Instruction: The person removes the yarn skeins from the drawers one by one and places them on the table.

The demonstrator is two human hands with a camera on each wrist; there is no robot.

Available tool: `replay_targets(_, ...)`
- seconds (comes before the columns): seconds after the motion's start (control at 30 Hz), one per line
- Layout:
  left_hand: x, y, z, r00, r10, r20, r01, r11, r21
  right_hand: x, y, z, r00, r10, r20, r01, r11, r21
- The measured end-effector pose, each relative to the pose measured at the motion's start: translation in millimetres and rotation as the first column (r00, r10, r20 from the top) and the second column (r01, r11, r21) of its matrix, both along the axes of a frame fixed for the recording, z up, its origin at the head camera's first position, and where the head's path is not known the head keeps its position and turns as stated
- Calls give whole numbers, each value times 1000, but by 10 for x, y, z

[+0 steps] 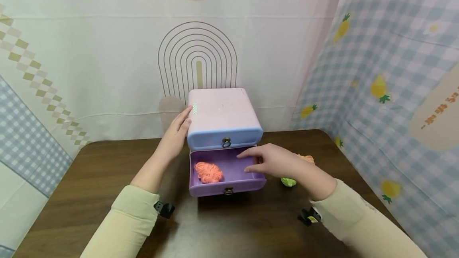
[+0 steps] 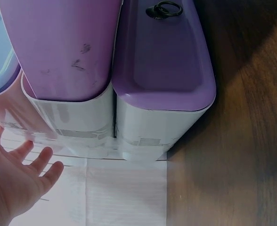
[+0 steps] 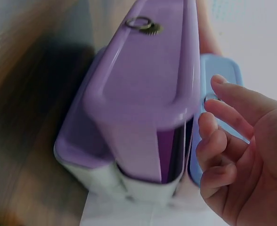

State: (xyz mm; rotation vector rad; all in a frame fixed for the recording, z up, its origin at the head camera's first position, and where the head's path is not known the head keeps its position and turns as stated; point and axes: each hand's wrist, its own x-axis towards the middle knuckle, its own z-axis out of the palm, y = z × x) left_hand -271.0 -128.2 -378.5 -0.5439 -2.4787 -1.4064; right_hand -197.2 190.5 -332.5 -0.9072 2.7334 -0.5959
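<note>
Orange yarn [image 1: 208, 172] lies at nine o'clock inside the pulled-out purple drawer [image 1: 211, 190] and should handle as light and soft; grasp the whole bundle round its middle, as loose strands may snag. Right hand [image 1: 277, 160] is at three o'clock over the drawer, thumb and fingers apart, holding nothing. Left hand [image 1: 174, 135], fingers extended, is at nine o'clock of the cabinet [image 1: 222, 108], firm contact not confirmable; the drawer, probably stiff, light plastic, is best held by its ring [image 1: 228, 190] at six o'clock.
</note>
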Motion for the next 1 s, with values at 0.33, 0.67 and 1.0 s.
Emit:
replay_targets(0.33, 7, 6, -10, 1000, 5, 8, -5, 1000, 1, -21, -325, -42, 998, 44, -32, -42, 996, 74)
replay_targets(0.67, -12, -2, -5, 1000, 3, 3, -3, 1000, -5, -73, -573, -105, 997, 65, -46, -57, 988, 147)
replay_targets(1.0, 13, -1, 6, 1000, 3, 7, -3, 1000, -12, -105, -878, -48, 1000, 13, 4, -13, 969, 245)
